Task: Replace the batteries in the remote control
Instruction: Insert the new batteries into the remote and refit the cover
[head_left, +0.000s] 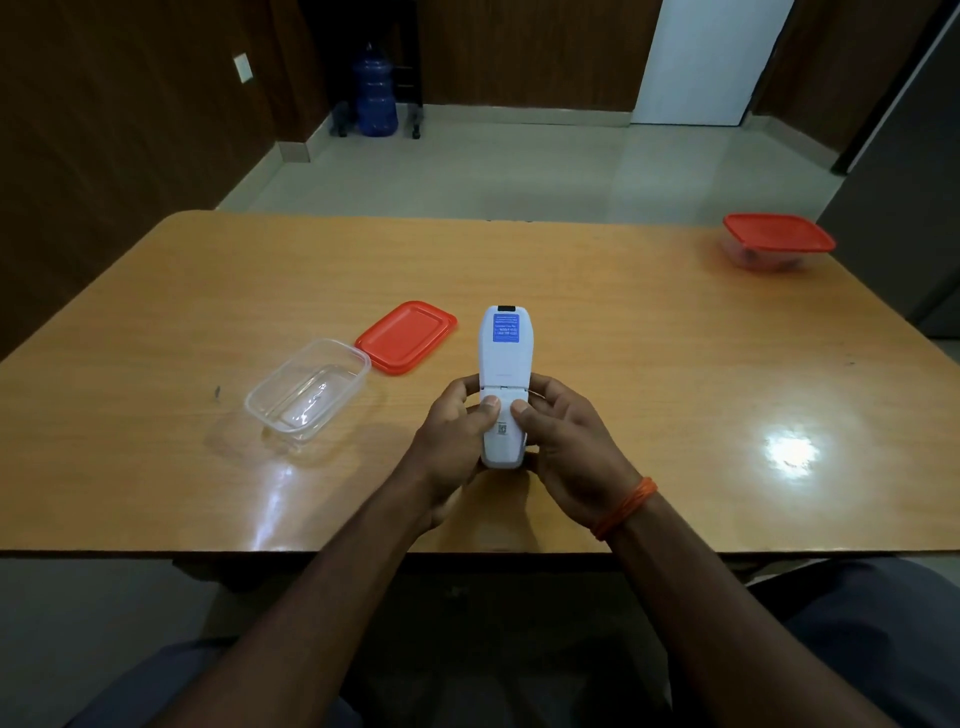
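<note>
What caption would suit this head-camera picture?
A white remote gripped by left hand and right hand, thumbs on its back cover.

White remote control (502, 358), back up, blue sticker (506, 328) near far end, battery cover (501, 447) seemingly on

Looks like a dining room or pantry: a wooden table (623, 338), a clear food tub (306, 389) and red lid (406, 336) just left of the gripped remote (501, 364), a lidded tub (778, 241) far right of it, a blue water jug (375, 93) well beyond, tiled floor (519, 166), wood-panelled walls (130, 104).
</note>
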